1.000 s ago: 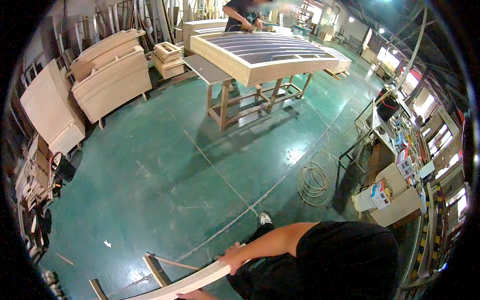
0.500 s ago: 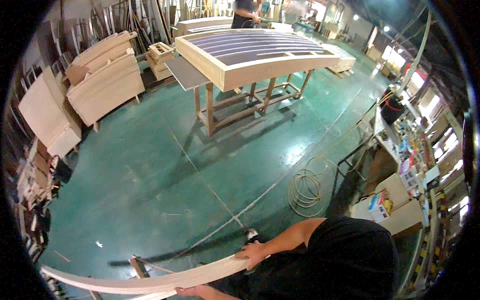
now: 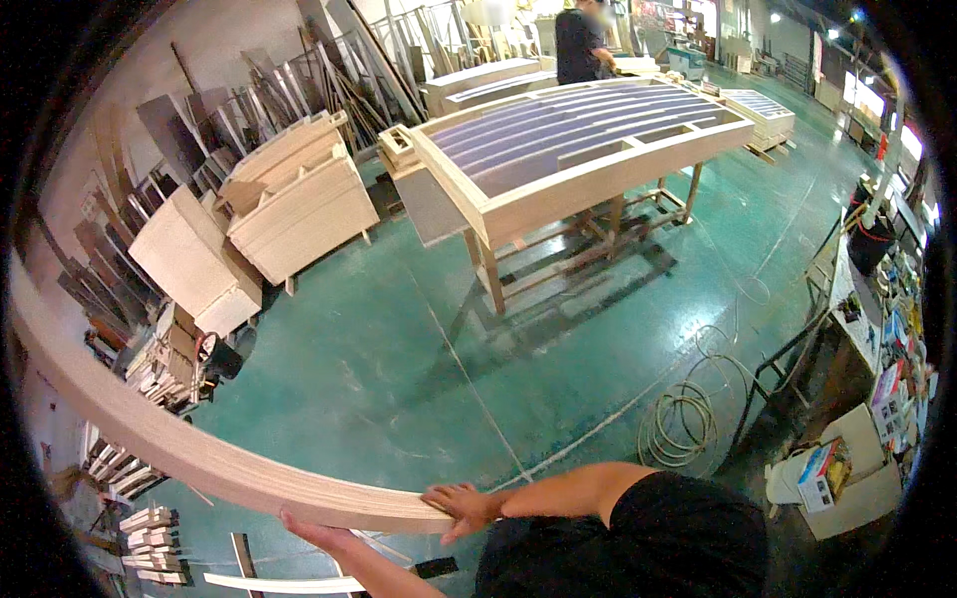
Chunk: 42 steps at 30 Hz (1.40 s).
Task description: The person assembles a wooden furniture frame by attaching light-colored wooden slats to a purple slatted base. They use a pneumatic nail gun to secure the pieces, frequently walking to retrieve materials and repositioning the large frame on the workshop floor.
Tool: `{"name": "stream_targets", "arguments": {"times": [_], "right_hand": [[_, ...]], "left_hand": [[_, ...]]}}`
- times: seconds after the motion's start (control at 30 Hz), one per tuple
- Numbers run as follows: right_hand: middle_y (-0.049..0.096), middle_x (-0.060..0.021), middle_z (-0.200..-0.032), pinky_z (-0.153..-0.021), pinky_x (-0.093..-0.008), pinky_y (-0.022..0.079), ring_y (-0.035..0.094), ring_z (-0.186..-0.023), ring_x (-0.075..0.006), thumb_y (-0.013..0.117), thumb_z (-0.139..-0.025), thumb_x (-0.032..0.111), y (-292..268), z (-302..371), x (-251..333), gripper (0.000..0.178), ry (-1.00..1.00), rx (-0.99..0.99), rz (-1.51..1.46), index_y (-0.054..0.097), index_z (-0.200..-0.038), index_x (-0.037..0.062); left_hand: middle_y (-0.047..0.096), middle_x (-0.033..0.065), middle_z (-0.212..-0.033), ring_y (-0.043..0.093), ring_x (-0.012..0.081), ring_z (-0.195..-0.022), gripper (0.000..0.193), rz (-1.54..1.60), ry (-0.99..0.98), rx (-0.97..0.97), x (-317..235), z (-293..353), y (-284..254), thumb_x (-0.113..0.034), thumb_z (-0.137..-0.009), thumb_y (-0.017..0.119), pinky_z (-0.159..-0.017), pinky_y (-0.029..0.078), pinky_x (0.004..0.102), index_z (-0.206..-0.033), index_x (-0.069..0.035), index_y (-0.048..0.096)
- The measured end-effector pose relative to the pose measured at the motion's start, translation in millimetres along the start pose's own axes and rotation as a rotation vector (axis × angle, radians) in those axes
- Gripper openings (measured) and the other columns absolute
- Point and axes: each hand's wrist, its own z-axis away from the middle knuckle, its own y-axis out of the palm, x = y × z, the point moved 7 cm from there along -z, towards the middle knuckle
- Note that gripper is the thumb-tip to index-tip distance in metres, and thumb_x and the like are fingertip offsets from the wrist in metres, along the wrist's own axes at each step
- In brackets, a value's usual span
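The frame (image 3: 608, 184) is of smooth, matt wood, with matt wooden boxes (image 3: 311, 217) to its left, a matt cardboard carton (image 3: 859, 503) to its right, a smooth, layered-looking wood beam (image 3: 214, 464) and a matt cloth shirt (image 3: 688, 528) before it, and a glossy, scuffed floor (image 3: 369, 329) beneath it.

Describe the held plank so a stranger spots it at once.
Follow the green floor down to the right hand on one end of a thick, pale plank, the left hand at its lower edge. Unlike the stacked short pieces, it is long and held.

Green floor (image 3: 369, 359) with coiled hose (image 3: 682, 461) and wooden stand (image 3: 488, 274), ribbed frame (image 3: 618, 171) atop the stand
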Motion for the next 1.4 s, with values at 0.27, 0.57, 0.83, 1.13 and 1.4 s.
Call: {"name": "stream_targets", "arguments": {"times": [0.27, 0.57, 0.83, 1.13, 1.4], "right_hand": [[-0.002, -0.0208, -0.169, -0.125, -0.0467, 0.011, 0.007, -0.156, -0.0334, 0.069, -0.090, 0.057, -462, -91, 310, 0.120, -0.918, -0.499, -0.474, -0.016, -0.160, 0.0083], [0.065, -0.0076, -0.116, -0.096, -0.0352, 0.049, 0.061, -0.108, -0.0179, 0.082, -0.079, 0.032, -597, 15, 162, 0.071, -0.766, -1.004, -0.983, 0.052, -0.136, 0.0014], [0.066, -0.0217, -0.119, -0.095, -0.0456, 0.052, 0.067, -0.107, -0.0322, 0.064, -0.084, 0.038, -649, 107, -83, 0.068, -0.503, -1.538, -1.343, 0.052, -0.134, -0.0059], [0.057, -0.0201, -0.135, -0.101, -0.0515, 0.049, 0.060, -0.119, -0.0360, 0.064, -0.081, 0.053, -762, 233, -319, 0.088, -0.529, -1.695, -1.498, 0.041, -0.146, -0.0002], [0.058, -0.0188, -0.131, -0.102, -0.0522, 0.050, 0.059, -0.120, -0.0353, 0.068, -0.080, 0.053, -909, 341, -465, 0.085, -0.642, -1.692, -1.636, 0.043, -0.144, 0.0022]], "left_hand": [[0.047, 0.0167, -0.144, 0.056, 0.0322, -0.120, 0.113, -0.087, 0.378, 0.297, -35, -22, 171, -0.062, -0.064, 0.082, -0.096, 0.050, 0.0465, -0.151, -0.005, 0.038], [0.037, 0.0172, -0.146, 0.046, 0.0337, -0.132, 0.093, -0.275, 0.612, 0.915, 41, 6, 360, -0.042, -0.071, 0.088, -0.103, 0.044, 0.0432, -0.146, -0.004, 0.049], [0.023, 0.0193, -0.151, 0.032, 0.0350, -0.138, 0.087, -0.498, 0.456, 1.270, 154, 3, 501, -0.020, -0.057, 0.089, -0.113, 0.034, 0.0471, -0.137, -0.002, 0.059], [0.041, 0.0261, -0.136, 0.044, 0.0444, -0.123, 0.089, -1.086, 0.941, 1.435, 274, 119, 732, -0.041, -0.050, 0.086, -0.103, 0.034, 0.0569, -0.134, -0.020, 0.064], [0.048, 0.0235, -0.127, 0.051, 0.0435, -0.115, 0.089, -1.200, 1.003, 1.492, 343, 220, 937, -0.039, -0.050, 0.085, -0.095, 0.043, 0.0557, -0.134, -0.017, 0.066]]}}
